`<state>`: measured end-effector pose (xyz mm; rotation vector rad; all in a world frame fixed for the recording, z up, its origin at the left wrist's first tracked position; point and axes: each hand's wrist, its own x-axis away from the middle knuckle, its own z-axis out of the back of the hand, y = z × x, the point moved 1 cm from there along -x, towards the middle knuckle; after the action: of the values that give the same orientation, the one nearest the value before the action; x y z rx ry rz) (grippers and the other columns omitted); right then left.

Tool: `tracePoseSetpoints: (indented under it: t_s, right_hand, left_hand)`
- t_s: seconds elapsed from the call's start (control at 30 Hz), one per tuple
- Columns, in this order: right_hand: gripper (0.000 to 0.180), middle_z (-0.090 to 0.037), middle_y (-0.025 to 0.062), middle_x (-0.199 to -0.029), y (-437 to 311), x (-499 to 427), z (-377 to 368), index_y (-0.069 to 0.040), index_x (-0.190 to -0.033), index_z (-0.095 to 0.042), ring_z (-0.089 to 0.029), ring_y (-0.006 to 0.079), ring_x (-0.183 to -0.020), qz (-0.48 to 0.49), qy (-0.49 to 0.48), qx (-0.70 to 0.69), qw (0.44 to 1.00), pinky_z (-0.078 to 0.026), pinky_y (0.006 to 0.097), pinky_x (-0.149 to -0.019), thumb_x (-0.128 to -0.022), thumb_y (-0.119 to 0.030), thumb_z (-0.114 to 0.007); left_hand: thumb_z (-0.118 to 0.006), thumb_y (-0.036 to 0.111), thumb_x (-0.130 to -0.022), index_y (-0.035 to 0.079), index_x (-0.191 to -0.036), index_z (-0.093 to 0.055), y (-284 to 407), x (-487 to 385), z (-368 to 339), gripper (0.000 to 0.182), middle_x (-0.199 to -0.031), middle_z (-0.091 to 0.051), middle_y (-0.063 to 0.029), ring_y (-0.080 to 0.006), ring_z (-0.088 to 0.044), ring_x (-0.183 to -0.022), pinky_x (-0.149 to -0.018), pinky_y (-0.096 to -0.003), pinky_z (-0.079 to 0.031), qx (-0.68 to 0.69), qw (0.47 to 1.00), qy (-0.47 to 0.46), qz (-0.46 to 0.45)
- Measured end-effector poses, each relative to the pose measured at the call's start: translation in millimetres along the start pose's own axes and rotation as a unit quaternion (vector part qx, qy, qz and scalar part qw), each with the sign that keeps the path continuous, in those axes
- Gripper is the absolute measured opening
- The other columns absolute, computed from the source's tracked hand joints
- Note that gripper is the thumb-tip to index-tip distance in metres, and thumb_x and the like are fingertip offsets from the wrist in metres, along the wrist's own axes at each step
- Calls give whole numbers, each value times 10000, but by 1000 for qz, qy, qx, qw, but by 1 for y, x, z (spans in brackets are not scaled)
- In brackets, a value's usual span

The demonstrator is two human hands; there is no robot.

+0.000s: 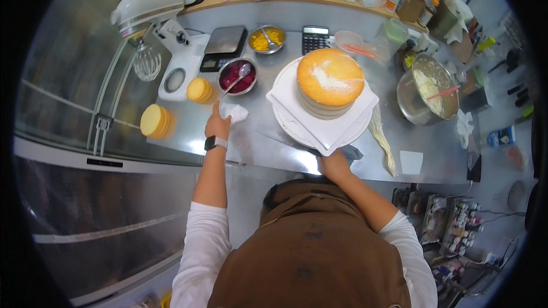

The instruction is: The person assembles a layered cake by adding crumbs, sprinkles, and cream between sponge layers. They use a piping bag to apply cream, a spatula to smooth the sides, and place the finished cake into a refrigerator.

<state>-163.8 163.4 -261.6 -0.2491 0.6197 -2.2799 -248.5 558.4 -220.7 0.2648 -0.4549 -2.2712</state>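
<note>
My left hand (218, 126), with a watch at its wrist, reaches over the steel table with index finger and thumb apart. Its fingertip is by the handle end of a metal spoon (234, 82) that rests in a steel bowl of dark red fruit pieces (238, 90). Beside the thumb lies a crumpled white tissue (236, 113). My right hand (335, 166) is at the front edge, next to a dark grey cloth (352, 152); its fingertips are hidden. Above it, a layered round cake (330, 78) with white cream on top sits on a white square board (319, 137) over a round turntable (283, 120).
Two small stacks of round sponge, one nearer (154, 121) and one farther (199, 90), stand left by a stand mixer (150, 2). A scale (224, 40), a bowl of yellow fruit (267, 39) and a calculator (315, 39) line the back. Right are a cream-filled piping bag (382, 141), a white scraper (411, 162) and a cream bowl (411, 100).
</note>
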Motion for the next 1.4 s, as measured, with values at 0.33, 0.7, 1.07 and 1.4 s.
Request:
tracePoseSetpoints:
  t_s: [0.33, 0.7, 1.07, 1.4]
  right_hand:
    - [142, -680, 43, -843, 100, 14, 101, 14, -974, -702, -644, 119, -676, -267, 203, -454, 826, -529, 250, -632, -950, -57, -581]
    - [183, -680, 72, -835, 113, 7, 108, 1, -1044, -691, -640, 171, -699, -224, 147, -342, 901, -532, 290, -671, -899, -101, -646]
    - [196, -599, 122, -969, 92, 18, 75, -48, -761, -627, -572, 328, -967, -62, 26, -161, 985, -483, 399, -840, -647, -122, -768]
    - [162, -651, 88, -988, 108, -19, 188, -4, -896, -627, -655, 194, -934, -137, 171, -361, 906, -516, 327, -825, -742, -20, -677]
  left_hand:
    - [-550, 187, -1012, 49, -1450, -348, 114, 122, -18, 502, -1310, -584, -163, -314, -618, -1184, -1000, -467, -516, 564, 681, -451, 123]
    - [-509, 93, -1020, 32, -1434, -339, 150, 146, -11, 452, -1302, -588, -195, -331, -657, -1124, -1015, -451, -526, 659, 618, -400, 154]
    - [-597, 119, -995, 57, -1324, -464, 161, 164, -29, 361, -1154, -626, -85, -225, -681, -1010, -944, -403, -559, 667, 641, -319, 205]
    - [-636, 146, -982, 58, -1264, -505, 181, 182, -39, 323, -1210, -643, -102, -229, -658, -1079, -938, -380, -551, 659, 630, -338, 234]
